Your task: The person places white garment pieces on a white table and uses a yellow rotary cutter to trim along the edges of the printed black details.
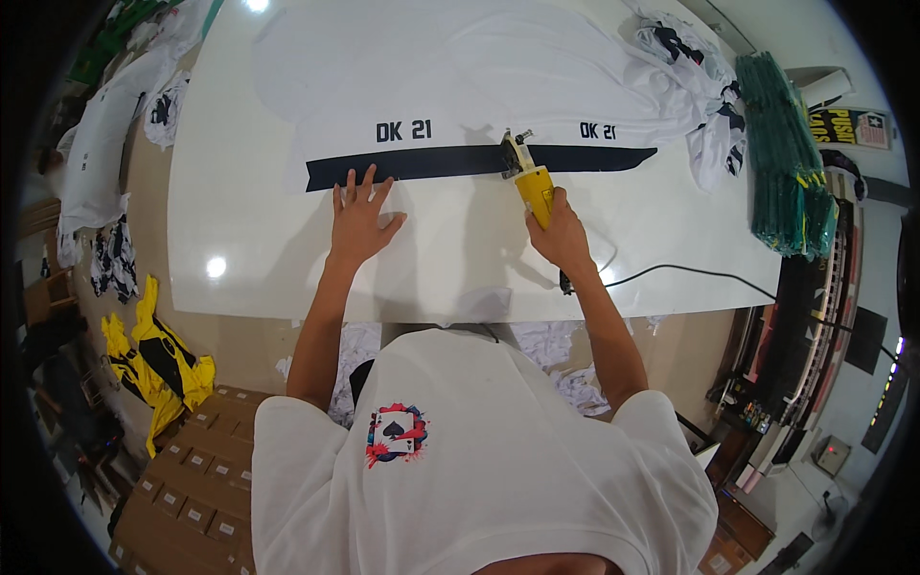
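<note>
A white fabric panel (450, 86) with a long black stripe (422, 163) and black printed characters lies flat on the white table (240, 230). My left hand (359, 220) presses flat on the fabric, fingers spread, fingertips at the stripe's left end. My right hand (559, 235) grips the handle of a yellow electric cutter (530, 177), whose head sits on the stripe near its middle. The cutter's black cord (690, 273) trails right across the table.
A heap of white and black printed fabric (695, 67) and a stack of green cloth (781, 163) lie at the table's right. White garments (105, 134) hang at the left; yellow and black clothing (158, 359) and cardboard boxes (182, 479) sit on the floor.
</note>
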A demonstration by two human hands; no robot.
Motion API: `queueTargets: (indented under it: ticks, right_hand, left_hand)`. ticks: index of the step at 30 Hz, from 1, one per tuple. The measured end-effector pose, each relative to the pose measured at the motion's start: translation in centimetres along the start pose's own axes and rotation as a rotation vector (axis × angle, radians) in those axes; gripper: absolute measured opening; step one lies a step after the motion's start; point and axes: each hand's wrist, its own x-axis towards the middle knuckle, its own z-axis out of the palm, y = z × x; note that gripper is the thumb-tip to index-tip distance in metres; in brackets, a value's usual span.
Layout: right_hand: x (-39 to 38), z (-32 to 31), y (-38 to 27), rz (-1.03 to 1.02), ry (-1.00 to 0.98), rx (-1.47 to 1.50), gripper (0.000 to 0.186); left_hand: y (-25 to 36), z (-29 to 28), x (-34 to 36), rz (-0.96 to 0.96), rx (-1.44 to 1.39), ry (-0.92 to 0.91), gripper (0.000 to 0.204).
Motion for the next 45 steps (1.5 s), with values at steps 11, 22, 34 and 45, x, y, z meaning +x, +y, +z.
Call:
queueTargets:
  ticks: [11,22,34,45]
  right_hand:
    - [1.5,1.9,-2.4,0.093,0.102,0.029,0.053]
    - [5.5,2.0,-2.8,0.109,0.153,-0.011,0.053]
    - [9.6,0.7,-3.2,0.152,0.116,0.007,0.056]
    - [16.6,-2.6,-0.9,0.02,0.058,-0.049,0.057]
  left_hand:
    - [-0.3,0.2,-0.2,0.007,-0.05,0.038,0.072]
    - [-0.5,0.6,-0.4,-0.004,-0.09,0.067,0.07]
    - [-0.4,0.8,-0.4,-0.02,-0.107,0.09,0.069]
    - [7.5,3.6,7.3,-0.363,-0.08,0.17,0.1]
